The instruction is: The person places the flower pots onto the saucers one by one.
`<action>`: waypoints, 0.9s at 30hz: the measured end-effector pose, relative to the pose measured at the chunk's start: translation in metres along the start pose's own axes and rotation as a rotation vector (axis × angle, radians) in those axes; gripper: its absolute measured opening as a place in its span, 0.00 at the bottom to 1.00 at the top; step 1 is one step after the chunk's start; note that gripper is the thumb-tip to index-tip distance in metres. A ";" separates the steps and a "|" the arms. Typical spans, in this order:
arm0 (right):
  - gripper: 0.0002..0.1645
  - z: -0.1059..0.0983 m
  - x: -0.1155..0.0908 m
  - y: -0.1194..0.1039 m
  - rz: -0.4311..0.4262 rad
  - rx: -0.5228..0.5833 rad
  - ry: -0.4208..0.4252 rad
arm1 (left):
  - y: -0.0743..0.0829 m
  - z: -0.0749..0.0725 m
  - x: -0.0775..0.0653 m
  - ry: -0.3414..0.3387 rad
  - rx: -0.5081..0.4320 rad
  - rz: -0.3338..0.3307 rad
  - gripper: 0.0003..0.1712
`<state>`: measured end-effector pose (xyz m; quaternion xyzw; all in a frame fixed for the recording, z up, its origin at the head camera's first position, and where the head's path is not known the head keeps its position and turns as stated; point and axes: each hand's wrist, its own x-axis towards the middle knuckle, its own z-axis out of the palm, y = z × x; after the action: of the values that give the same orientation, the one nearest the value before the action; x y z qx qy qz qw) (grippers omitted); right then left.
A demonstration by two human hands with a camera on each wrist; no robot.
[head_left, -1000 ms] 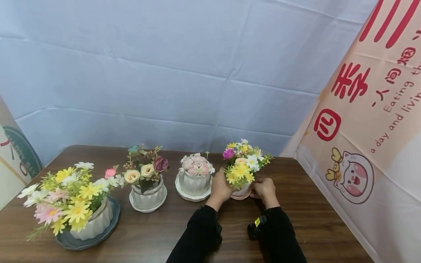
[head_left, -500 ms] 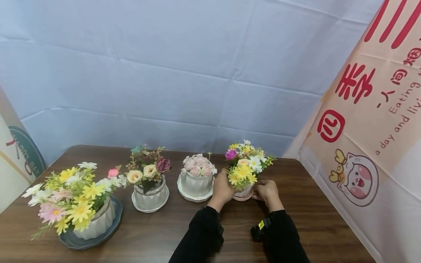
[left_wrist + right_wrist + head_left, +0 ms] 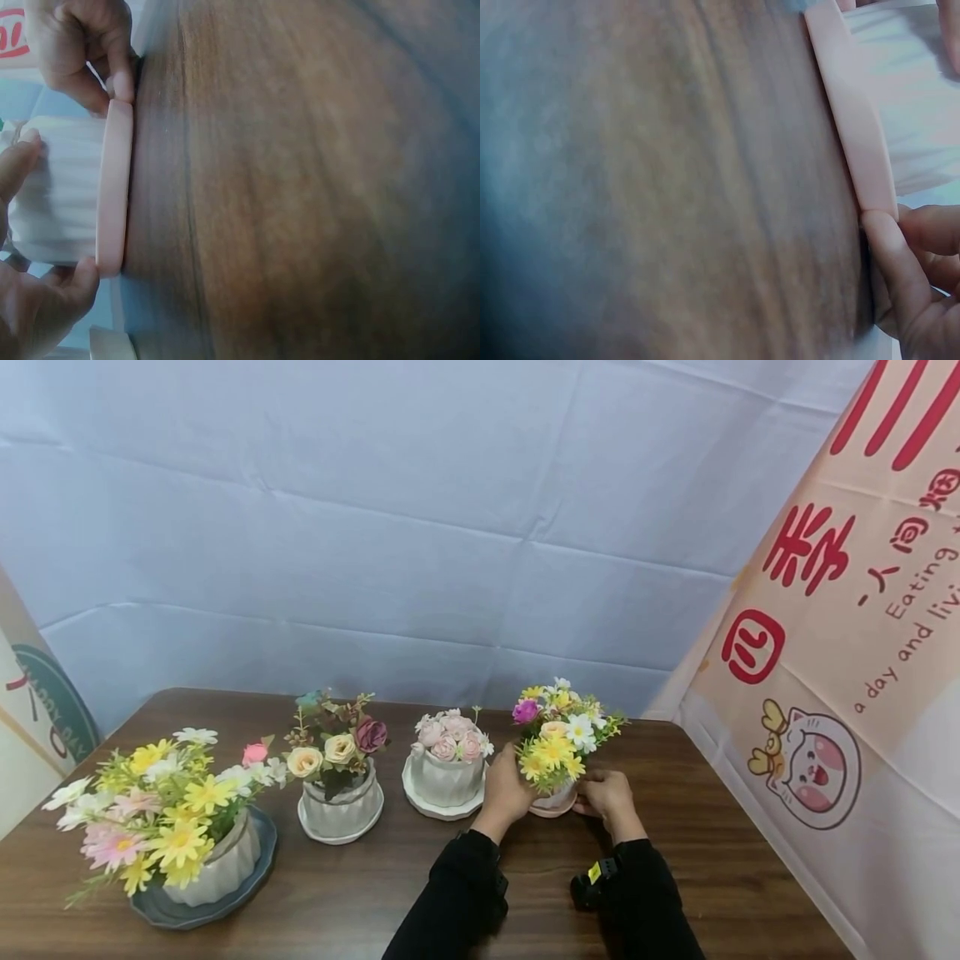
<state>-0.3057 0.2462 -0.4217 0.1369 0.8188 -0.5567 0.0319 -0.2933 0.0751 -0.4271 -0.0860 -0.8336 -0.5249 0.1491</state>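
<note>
At the right of the row, a white fluted flowerpot (image 3: 64,202) stands on a pink saucer (image 3: 114,187). It holds artificial flowers (image 3: 555,739), mostly yellow and white with one purple bloom. My left hand (image 3: 506,792) grips the flowerpot from its left side, and in the left wrist view a fingertip sits close to the saucer's edge. On the other side, my right hand (image 3: 609,795) pinches the saucer's rim between thumb and finger, plain in the right wrist view (image 3: 911,262). The saucer appears to rest on the wooden table (image 3: 720,860).
Left of my hands stand a pot of pale pink roses (image 3: 447,777) on a white saucer, a pot of cream and mauve roses (image 3: 341,810), and a larger daisy pot (image 3: 217,868) on a dark blue plate (image 3: 191,917). A pale cloth (image 3: 375,527) hangs behind.
The head view has shifted slightly, so everything sits a little differently in the frame. Both hands keep their places on the flowerpot and saucer, with no other visible movement.
</note>
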 end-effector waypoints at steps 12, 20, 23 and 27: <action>0.20 -0.004 -0.003 0.005 -0.013 0.041 0.010 | -0.001 0.004 -0.003 0.003 -0.009 -0.005 0.41; 0.18 -0.004 -0.010 0.004 -0.001 0.012 -0.015 | 0.000 -0.001 -0.007 -0.031 0.036 -0.012 0.42; 0.22 -0.004 -0.017 -0.002 -0.026 -0.037 -0.075 | 0.003 -0.009 -0.009 -0.080 0.030 -0.031 0.45; 0.30 -0.002 -0.031 -0.011 -0.080 -0.120 -0.142 | 0.006 -0.027 -0.012 -0.151 0.015 -0.064 0.45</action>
<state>-0.2789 0.2387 -0.4050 0.0619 0.8511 -0.5159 0.0757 -0.2762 0.0534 -0.4155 -0.0977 -0.8488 -0.5150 0.0695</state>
